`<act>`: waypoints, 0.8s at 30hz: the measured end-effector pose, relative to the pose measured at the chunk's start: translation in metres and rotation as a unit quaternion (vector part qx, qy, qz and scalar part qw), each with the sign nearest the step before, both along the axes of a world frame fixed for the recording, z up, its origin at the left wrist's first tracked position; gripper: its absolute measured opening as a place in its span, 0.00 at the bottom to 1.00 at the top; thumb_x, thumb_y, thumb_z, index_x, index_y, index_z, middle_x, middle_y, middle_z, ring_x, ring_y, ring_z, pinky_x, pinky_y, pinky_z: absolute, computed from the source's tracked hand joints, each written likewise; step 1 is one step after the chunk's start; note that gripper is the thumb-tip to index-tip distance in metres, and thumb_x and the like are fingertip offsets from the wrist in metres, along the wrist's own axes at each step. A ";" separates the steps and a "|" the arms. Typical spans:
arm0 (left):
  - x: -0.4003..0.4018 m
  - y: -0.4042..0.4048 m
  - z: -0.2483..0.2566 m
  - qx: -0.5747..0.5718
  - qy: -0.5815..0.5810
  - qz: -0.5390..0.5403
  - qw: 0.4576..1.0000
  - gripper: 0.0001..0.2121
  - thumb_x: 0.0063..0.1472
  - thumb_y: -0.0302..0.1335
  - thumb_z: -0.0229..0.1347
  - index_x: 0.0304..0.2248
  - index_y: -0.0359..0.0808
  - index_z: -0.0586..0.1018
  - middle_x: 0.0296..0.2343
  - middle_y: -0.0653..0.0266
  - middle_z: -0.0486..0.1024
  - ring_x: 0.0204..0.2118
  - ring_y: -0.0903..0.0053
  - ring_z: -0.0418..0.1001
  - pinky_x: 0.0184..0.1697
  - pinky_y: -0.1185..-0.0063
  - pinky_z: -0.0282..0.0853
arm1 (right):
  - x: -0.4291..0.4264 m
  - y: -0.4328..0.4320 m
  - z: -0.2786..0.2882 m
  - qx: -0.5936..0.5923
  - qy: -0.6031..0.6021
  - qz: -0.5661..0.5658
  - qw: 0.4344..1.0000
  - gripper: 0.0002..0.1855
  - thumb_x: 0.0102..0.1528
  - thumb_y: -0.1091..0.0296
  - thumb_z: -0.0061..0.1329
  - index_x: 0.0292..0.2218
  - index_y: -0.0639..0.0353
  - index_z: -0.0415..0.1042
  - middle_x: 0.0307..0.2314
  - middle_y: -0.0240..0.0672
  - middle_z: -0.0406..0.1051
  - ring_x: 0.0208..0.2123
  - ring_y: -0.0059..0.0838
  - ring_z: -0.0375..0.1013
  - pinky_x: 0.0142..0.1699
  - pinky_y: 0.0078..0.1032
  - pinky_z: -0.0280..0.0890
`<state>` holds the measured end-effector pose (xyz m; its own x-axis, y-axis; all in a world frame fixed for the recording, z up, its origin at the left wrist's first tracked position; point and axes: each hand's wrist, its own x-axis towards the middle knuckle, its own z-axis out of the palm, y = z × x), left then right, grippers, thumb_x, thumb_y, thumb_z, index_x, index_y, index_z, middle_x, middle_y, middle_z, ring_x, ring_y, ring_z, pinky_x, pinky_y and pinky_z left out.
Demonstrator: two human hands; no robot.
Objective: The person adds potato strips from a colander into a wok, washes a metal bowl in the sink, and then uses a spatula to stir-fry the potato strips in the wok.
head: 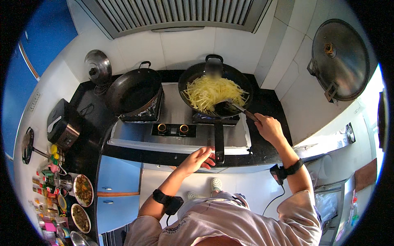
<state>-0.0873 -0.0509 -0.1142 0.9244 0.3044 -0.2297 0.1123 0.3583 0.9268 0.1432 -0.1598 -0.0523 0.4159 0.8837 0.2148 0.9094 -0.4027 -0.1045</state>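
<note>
My right hand [269, 127] grips the handle of a metal spatula [251, 115]. The spatula's blade rests among pale yellow shreds, seemingly potato [212, 92], at the near right of a black wok [238, 73]. This wok sits on the right burner, its long black handle [219, 141] pointing towards me. Just left of the handle's end is my left hand [198, 160], fingers loosely apart with nothing in them. A blurred patch covers part of the wok's far wall.
On the left burner stands a second dark wok [135, 90]. Control knobs [172, 128] line the cooktop's front. A large lid [340, 60] hangs on the right wall. Plates of cooked food [92, 196], bottles and a black appliance [63, 126] occupy the left counter. The range hood [181, 15] hangs overhead.
</note>
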 end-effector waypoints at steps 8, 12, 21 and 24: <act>0.009 -0.002 0.006 -0.026 -0.007 0.010 1.000 0.14 0.50 0.36 0.37 0.32 0.33 0.60 0.24 0.66 0.62 0.24 0.83 0.64 0.23 0.86 0.62 | 0.008 -0.011 0.031 0.005 0.507 0.121 0.854 0.19 0.40 0.73 0.38 0.38 0.56 0.55 0.14 0.31 0.59 0.19 0.19 0.62 0.23 0.15 0.58; 0.025 -0.006 0.021 -0.045 0.032 0.021 0.998 0.11 0.49 0.35 0.40 0.26 0.35 0.59 0.21 0.68 0.62 0.22 0.83 0.64 0.20 0.87 0.63 | 0.007 0.006 0.015 0.103 0.476 0.165 0.857 0.14 0.39 0.72 0.41 0.32 0.61 0.60 0.17 0.35 0.62 0.22 0.23 0.63 0.27 0.16 0.58; 0.044 -0.013 -0.003 -0.040 -0.042 0.029 0.998 0.11 0.49 0.29 0.40 0.33 0.38 0.55 0.18 0.66 0.60 0.15 0.81 0.61 0.15 0.84 0.60 | -0.008 0.005 0.102 0.087 0.187 0.215 0.954 0.07 0.35 0.74 0.40 0.23 0.63 0.64 0.20 0.37 0.64 0.22 0.31 0.65 0.26 0.19 0.60; 0.043 -0.012 -0.004 -0.032 -0.052 0.022 0.998 0.11 0.49 0.29 0.41 0.33 0.38 0.55 0.18 0.66 0.60 0.15 0.81 0.61 0.15 0.84 0.59 | 0.004 0.002 0.091 0.065 0.124 0.294 0.946 0.07 0.35 0.73 0.40 0.22 0.62 0.64 0.20 0.36 0.64 0.21 0.31 0.64 0.26 0.21 0.59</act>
